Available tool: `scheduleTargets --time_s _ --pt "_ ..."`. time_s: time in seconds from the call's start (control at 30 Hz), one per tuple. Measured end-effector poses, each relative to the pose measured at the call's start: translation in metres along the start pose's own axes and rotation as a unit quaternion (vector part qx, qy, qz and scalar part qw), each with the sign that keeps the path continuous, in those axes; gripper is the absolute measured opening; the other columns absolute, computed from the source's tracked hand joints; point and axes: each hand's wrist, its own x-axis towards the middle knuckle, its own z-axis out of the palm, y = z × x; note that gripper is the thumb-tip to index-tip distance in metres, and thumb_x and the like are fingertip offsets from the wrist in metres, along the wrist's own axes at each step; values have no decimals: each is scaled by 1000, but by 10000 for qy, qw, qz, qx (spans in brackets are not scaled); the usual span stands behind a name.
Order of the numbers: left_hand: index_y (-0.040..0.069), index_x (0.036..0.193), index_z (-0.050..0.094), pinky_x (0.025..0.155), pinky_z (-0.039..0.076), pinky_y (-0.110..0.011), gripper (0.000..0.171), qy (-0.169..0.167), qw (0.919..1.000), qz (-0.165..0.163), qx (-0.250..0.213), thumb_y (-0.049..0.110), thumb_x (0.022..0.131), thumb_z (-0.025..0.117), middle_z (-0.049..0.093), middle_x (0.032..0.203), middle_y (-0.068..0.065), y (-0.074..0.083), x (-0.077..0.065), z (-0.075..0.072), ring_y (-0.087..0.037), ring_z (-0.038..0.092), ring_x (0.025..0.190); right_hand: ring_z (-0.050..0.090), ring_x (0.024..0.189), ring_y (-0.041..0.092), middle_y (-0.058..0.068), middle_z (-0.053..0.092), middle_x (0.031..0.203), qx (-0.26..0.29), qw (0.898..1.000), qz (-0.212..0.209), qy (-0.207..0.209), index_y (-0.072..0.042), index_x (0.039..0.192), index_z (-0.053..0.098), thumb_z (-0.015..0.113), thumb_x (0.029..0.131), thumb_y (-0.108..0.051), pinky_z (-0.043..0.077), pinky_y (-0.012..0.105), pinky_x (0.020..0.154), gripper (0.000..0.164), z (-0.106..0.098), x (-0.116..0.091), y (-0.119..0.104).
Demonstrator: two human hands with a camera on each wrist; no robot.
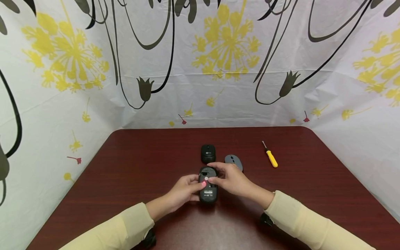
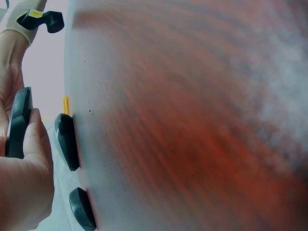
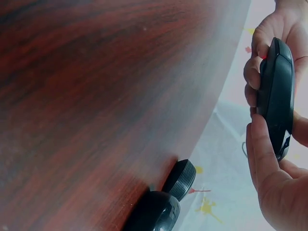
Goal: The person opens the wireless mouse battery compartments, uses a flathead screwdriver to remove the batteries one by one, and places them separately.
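A black computer mouse [image 1: 208, 195] is held above the table with its underside up, showing a printed label and a dark recess. My left hand [image 1: 182, 192] grips its left side, thumb across the underside, a red glow on the thumb tip. My right hand [image 1: 233, 178] holds the opposite side, with its thumb on the underside and a finger at the far end. In the right wrist view the held mouse [image 3: 276, 91] appears edge-on between both hands. The left wrist view also shows the mouse [image 2: 19, 122] from its side.
Just beyond the hands, a second black mouse [image 1: 208, 152] lies on the dark red table [image 1: 140, 156]. A grey mouse [image 1: 233, 160] sits beside it, partly behind my right hand. Farther right lies a screwdriver [image 1: 271, 158] with a yellow handle. A patterned white cloth [image 1: 175, 62] hangs behind the table.
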Motion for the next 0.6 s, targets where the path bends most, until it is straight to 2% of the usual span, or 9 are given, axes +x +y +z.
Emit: scheduleTargets --time_s 0.13,0.33,0.6 --pt "-8 118 43 74 49 -42 44 6 10000 13 4 18 86 58 55 111 -19 1 0 -1 -27 58 94 58 85 3 -8 59 103 35 9999 -65 90 -16 122 52 66 78 -34 50 23 66 49 1 1 1" --pt "-9 118 43 74 49 -41 43 20 10000 -17 -6 17 87 56 55 109 -20 1 -1 -1 -26 58 92 58 85 4 -9 59 103 55 9997 -103 218 -26 121 50 66 77 -35 49 22 66 47 2 2 1" --pt "-9 118 43 73 49 -40 40 50 10000 -56 12 15 89 54 56 108 -19 3 -3 -1 -25 58 92 57 86 2 -11 57 104 34 9984 -333 450 -25 118 52 69 76 -26 49 22 68 46 2 2 -1"
